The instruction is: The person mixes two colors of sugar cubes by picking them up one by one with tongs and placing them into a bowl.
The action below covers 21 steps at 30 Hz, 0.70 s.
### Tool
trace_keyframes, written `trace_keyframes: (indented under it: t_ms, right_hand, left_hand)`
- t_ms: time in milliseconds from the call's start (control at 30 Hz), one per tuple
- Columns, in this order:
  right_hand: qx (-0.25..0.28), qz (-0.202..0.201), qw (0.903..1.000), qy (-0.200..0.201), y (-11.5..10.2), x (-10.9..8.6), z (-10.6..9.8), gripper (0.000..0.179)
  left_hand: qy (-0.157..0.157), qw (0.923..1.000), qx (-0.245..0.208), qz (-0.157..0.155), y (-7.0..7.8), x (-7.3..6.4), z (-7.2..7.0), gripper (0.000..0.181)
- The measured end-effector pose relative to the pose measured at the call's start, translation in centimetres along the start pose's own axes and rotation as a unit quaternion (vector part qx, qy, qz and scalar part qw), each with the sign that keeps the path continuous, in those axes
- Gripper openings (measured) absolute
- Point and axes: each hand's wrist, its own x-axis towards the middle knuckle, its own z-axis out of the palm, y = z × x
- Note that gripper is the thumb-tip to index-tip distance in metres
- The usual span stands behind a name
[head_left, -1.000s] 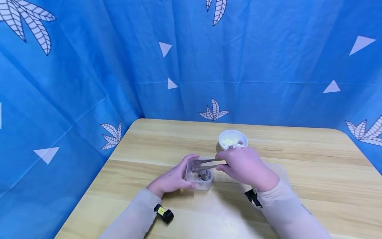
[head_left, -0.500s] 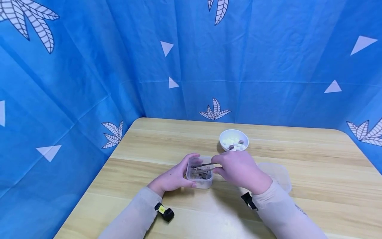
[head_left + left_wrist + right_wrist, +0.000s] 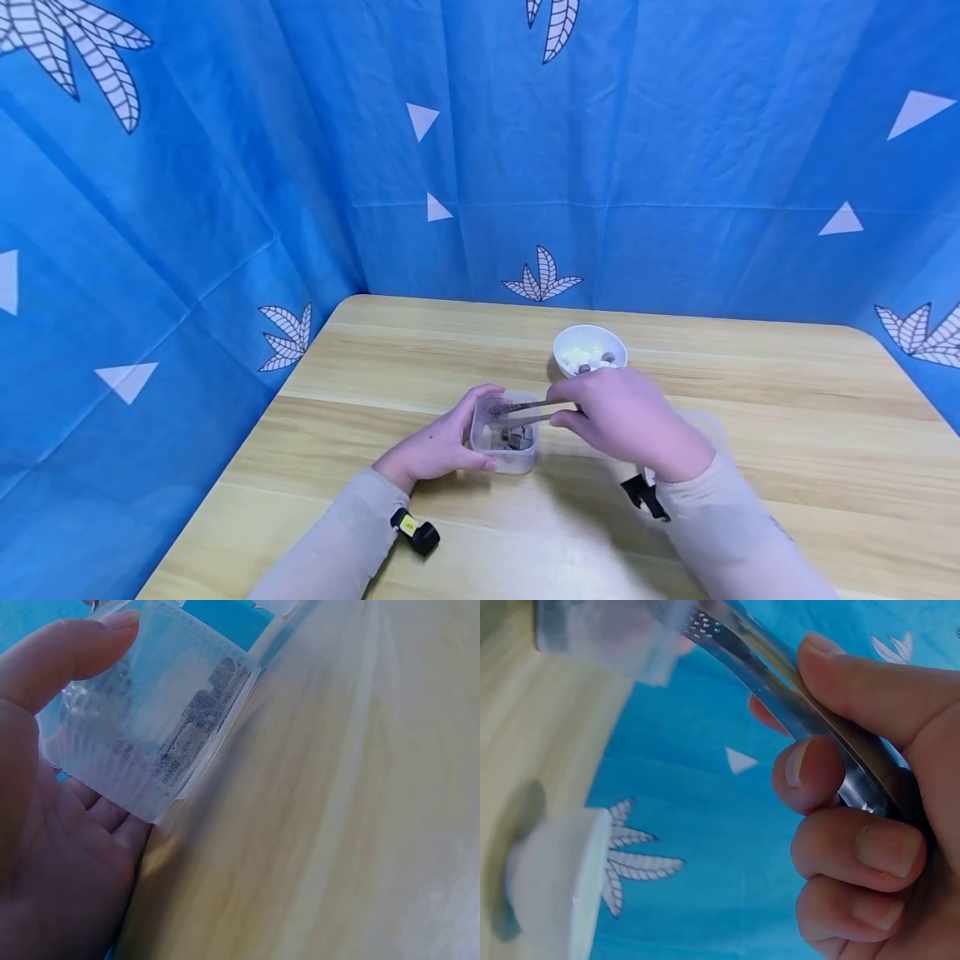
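Right, from my end the clear box (image 3: 512, 463) is the anchor, and I'd call this only partway: beyond it and to its right, the white bowl (image 3: 582, 340) shows two dark pieces (image 3: 608, 357) among pale ones (image 3: 596, 364), though the right hand (image 3: 628, 421) may be hiding more there, while several dark cubes (image 3: 517, 438) lie at the bottom of the box, so by my reading there's plenty left to lift, and the clear flat lid (image 3: 707, 429) is off, to the right of the box and partly covered by the right arm; now the pose: I have the left hand (image 3: 442, 446) at the box's left side, fingers round its far wall and thumb against its near wall, a firm-looking clasp, and on the opposite side the right hand hangs above and just right of the box, tongs (image 3: 799, 716) pointing left over its mouth, thumb against one arm of them and the other fingers curled round the grip; the tong tips stand apart inside the rim, above the cubes, and I make out nothing between them, but the picture's too soft for me to swear to that
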Motion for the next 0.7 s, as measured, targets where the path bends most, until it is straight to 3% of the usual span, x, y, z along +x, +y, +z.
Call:
trace_keyframes:
  t_ms: [233,467,700]
  right_hand:
    - [0.010,-0.001,0.9998,0.018,0.7,-0.9,-2.6,0.021]
    - [0.016,0.038,0.9980,0.048,2.4,-2.1,-4.7,0.019]
    - [-0.002,0.095,0.9940,0.053,5.1,-3.5,-6.1,0.019]
  left_hand:
    - [0.013,0.9994,0.029,-0.015,0.0,-0.1,0.1,0.104]
    - [0.004,0.9994,0.030,0.013,-0.1,0.0,0.0,0.103]
    - [0.007,0.9994,0.032,0.012,0.0,0.0,0.1,0.103]
